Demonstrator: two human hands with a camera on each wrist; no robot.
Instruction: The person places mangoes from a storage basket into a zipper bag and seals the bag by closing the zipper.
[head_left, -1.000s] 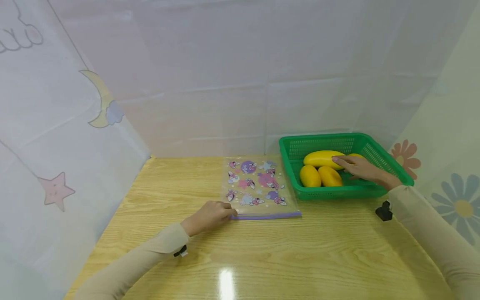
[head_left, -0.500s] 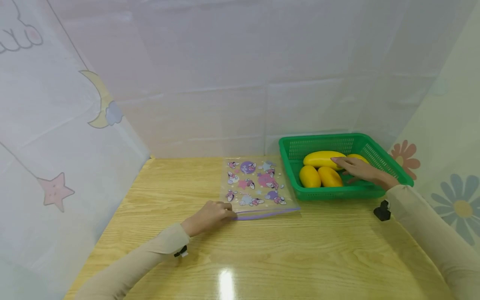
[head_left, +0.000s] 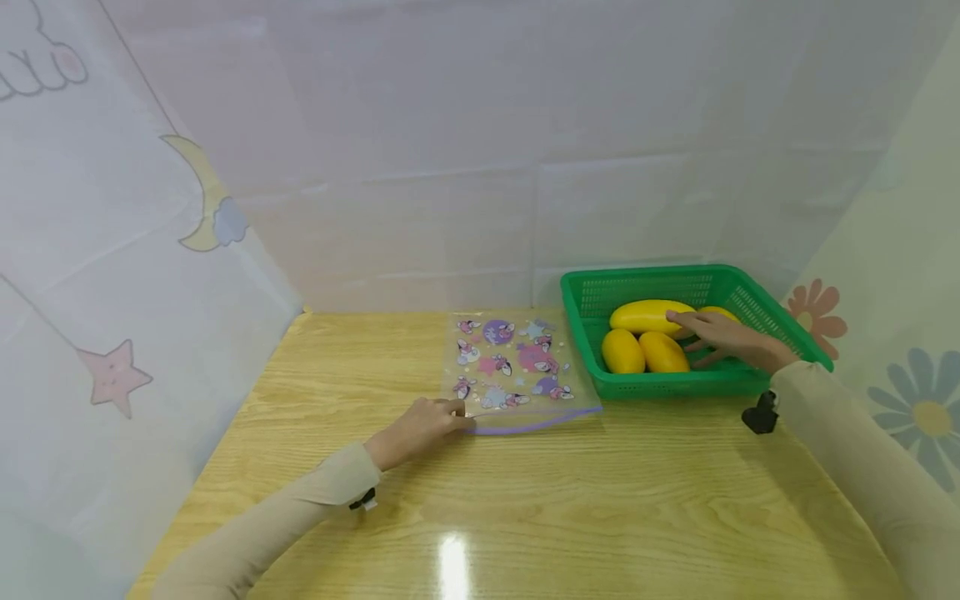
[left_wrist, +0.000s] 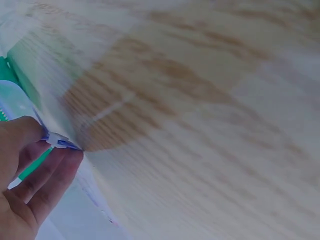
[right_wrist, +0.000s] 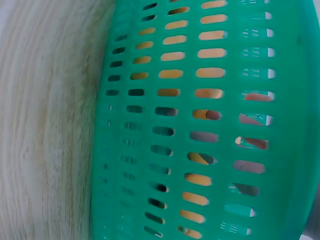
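My left hand [head_left: 423, 429] pinches the left end of the purple zip edge of a clear zip bag [head_left: 517, 362] printed with pink and purple cartoon figures. In the left wrist view, thumb and fingers [left_wrist: 50, 182] hold a small pale zip slider [left_wrist: 57, 140]. My right hand [head_left: 723, 337] reaches into a green basket [head_left: 675, 385], fingers spread and pointing down. Its thumb overlaps the end of a long yellow fruit [head_left: 645, 317]. Two mangoes [head_left: 622, 352] lie in front, and another yellow fruit [head_left: 718, 313] is partly behind the hand. The basket's slotted wall mostly hides this hand in the right wrist view.
The bag lies flat on a wood-grain table [head_left: 540, 508], left of the basket and near the back wall [head_left: 420, 183]. Printed sheets cover the walls on both sides. The basket stands at the table's back right.
The bag's zip edge, straight a second ago, now curves, its right end raised and the two edges slightly apart. The right hand has shifted slightly, its fingers more spread; the left still pinches the bag.
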